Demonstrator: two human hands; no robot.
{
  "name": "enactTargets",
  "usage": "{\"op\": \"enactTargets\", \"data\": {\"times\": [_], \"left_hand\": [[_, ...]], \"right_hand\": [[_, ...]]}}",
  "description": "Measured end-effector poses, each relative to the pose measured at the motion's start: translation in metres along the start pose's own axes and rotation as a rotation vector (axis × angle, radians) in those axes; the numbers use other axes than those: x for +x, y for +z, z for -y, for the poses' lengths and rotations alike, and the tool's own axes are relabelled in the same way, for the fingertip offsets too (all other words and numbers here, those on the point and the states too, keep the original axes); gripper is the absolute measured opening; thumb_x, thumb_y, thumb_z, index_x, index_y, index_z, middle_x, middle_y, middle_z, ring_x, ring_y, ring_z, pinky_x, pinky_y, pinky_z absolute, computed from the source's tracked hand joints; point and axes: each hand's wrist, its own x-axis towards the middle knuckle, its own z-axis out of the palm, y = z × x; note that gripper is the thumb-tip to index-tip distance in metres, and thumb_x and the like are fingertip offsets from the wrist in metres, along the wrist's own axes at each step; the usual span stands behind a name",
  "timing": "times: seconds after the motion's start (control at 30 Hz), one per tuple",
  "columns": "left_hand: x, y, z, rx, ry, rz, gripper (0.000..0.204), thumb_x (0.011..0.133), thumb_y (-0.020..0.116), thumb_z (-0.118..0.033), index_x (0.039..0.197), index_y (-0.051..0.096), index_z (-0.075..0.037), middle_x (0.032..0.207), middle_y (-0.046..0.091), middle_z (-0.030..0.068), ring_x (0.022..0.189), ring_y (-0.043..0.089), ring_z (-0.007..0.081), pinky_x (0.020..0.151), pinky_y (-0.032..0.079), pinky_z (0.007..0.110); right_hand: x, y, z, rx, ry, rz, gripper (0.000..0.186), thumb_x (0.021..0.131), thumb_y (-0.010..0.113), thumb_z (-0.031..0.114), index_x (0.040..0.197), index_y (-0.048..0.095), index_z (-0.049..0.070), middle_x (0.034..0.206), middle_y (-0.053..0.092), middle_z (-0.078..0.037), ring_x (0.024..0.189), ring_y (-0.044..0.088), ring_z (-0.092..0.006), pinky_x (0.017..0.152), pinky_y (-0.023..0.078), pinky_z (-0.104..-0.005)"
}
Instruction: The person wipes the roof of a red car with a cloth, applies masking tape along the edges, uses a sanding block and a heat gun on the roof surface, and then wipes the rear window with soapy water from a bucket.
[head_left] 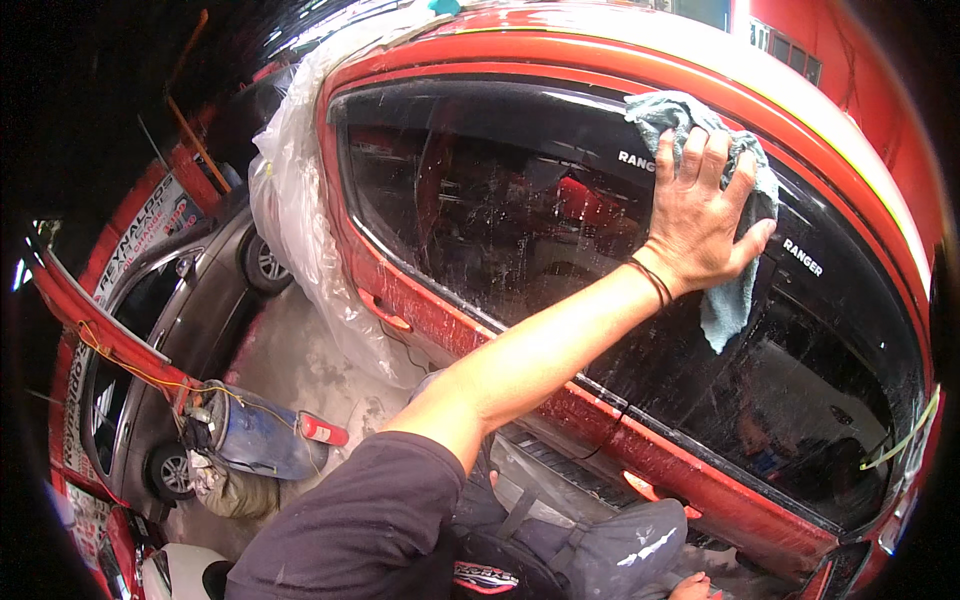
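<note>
- Your left arm (560, 355) reaches diagonally up to the right, elbow slightly bent.
- Your left grip (705, 205) lies palm away, fingers spread, thumb held out sideways.
- Your right grip (690, 588) shows only partly, low down.

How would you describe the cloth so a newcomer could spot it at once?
Find the big red vehicle, then its dark side windows. Near their upper edge, the left hand lies spread over a crumpled cloth. Its pale blue-green colour sets it apart from the dark glass and red paint.
</note>
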Motion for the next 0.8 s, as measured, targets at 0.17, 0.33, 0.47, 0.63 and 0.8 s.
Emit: {"op": "enactTargets", "data": {"times": [0.17,0.33,0.47,0.63,0.8], "left_hand": [[-0.015,-0.039,0.097,0.104,0.074,0.109,0.049,0.094,0.068,-0.040,0.133,0.064,-0.010,0.145,0.057,0.0185,0.137,0.049,0.0385,0.120,0.030,0.056],[-0.079,-0.118,0.266,0.065,-0.268,0.050,0.062,0.106,0.049,-0.025,0.162,0.037,0.001,0.167,0.038,0.0225,0.156,0.032,0.0422,0.130,0.019,0.053],[-0.117,-0.122,0.310,-0.067,-0.492,0.000,0.065,0.112,0.040,-0.032,0.164,0.029,0.005,0.170,0.031,0.0255,0.159,0.027,0.0401,0.131,0.017,0.050],[-0.137,-0.042,0.160,0.183,-0.335,0.060,0.072,0.115,0.031,-0.035,0.166,0.013,0.012,0.175,0.014,0.0316,0.164,0.010,0.0448,0.133,0.005,0.054],[-0.125,0.021,-0.060,0.326,-0.208,0.362,0.093,0.091,0.055,-0.029,0.166,0.017,0.011,0.176,0.008,0.0325,0.166,0.001,0.0441,0.130,0.000,0.064]], "right_hand": [[-0.008,-0.031,-0.012,-0.044,0.069,0.117,0.046,0.102,0.060,0.040,0.099,0.070,-0.005,0.120,0.067,-0.032,0.101,0.066,-0.0497,0.086,0.050,-0.0667],[0.008,-0.032,0.000,-0.028,0.258,0.513,0.034,0.098,0.061,0.043,0.103,0.083,0.018,0.094,0.077,-0.018,0.094,0.069,-0.0400,0.109,0.044,-0.0572],[0.007,-0.009,-0.010,0.062,0.347,0.385,0.035,0.095,0.060,0.042,0.095,0.082,0.015,0.094,0.077,-0.017,0.096,0.069,-0.0371,0.109,0.039,-0.0615],[0.011,-0.016,-0.013,0.124,0.419,0.386,0.031,0.092,0.067,0.038,0.097,0.084,0.012,0.099,0.078,-0.016,0.111,0.066,-0.0376,0.125,0.027,-0.0622],[-0.004,-0.009,-0.022,0.147,0.505,0.524,0.033,0.092,0.062,0.036,0.099,0.083,0.012,0.107,0.076,-0.014,0.120,0.062,-0.0374,0.126,0.022,-0.0654]]}}
